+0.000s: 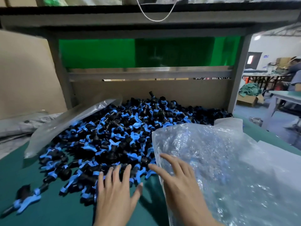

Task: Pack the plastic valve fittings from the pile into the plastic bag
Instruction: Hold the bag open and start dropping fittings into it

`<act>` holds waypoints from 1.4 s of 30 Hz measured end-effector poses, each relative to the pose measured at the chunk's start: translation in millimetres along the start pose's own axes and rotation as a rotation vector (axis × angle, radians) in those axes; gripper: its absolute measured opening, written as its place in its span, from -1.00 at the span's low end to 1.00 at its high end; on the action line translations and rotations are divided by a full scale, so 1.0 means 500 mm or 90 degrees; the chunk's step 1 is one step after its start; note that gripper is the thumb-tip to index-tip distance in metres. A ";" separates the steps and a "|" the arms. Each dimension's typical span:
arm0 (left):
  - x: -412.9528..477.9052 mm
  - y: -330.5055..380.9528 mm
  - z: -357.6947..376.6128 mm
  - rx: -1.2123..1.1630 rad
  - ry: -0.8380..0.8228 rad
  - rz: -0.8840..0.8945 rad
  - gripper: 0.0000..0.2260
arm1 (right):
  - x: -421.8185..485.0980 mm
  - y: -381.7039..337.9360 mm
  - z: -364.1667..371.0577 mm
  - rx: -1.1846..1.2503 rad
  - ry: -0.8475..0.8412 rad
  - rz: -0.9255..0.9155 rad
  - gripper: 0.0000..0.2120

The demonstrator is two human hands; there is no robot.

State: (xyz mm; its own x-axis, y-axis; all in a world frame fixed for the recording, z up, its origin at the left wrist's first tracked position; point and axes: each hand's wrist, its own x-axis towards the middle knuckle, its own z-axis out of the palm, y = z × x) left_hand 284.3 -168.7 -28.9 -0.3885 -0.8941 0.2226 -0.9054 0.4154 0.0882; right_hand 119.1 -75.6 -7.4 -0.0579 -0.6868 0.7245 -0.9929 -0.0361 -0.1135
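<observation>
A big pile of black valve fittings with blue handles (123, 131) covers the green table top (48, 209), reaching back to a cardboard wall. A clear crinkled plastic bag (219, 160) lies to the right of the pile, with blue shapes faintly showing through it. My left hand (116, 191) hovers flat, fingers spread, over the pile's near edge and holds nothing. Resting on the bag's left edge is my right hand (175, 175), with its fingers spread. A few stray fittings (26, 201) lie apart at the near left.
Another clear plastic sheet (68, 121) leans on the pile's left side. A grey metal shelf frame (146, 74) with a green panel stands behind. Grey fabric (19, 124) lies far left. People work at tables at the far right (293, 74).
</observation>
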 end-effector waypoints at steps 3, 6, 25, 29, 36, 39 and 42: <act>0.034 0.002 0.015 0.033 0.028 0.014 -0.30 | 0.003 0.015 0.006 0.002 0.012 -0.071 -0.52; 0.056 0.005 0.026 0.040 0.055 0.028 -0.47 | 0.000 0.028 0.005 0.033 -0.005 -0.062 -0.68; 0.021 0.019 -0.036 -0.860 0.152 -0.161 -0.39 | -0.001 0.034 -0.054 0.404 0.124 0.257 -0.52; 0.018 0.031 -0.031 -1.080 0.042 -0.214 -0.45 | -0.002 0.033 -0.055 0.395 0.148 0.249 -0.57; 0.020 0.047 -0.011 -0.989 -0.016 -0.136 -0.52 | -0.002 0.033 -0.058 0.395 0.154 0.267 -0.73; 0.009 0.040 -0.006 -0.781 0.013 -0.015 -0.68 | -0.001 0.028 -0.060 0.393 0.153 0.270 -0.73; -0.002 0.032 -0.009 -0.503 0.095 0.173 -0.78 | 0.004 0.023 -0.063 0.397 0.165 0.264 -0.70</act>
State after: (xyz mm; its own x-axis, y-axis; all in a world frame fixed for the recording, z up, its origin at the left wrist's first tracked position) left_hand 271.0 -160.5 -23.2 -0.4980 -0.7383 0.4548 -0.3766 0.6566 0.6535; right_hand 104.2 -54.7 14.0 -0.5093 -0.5450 0.6661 -0.6475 -0.2672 -0.7137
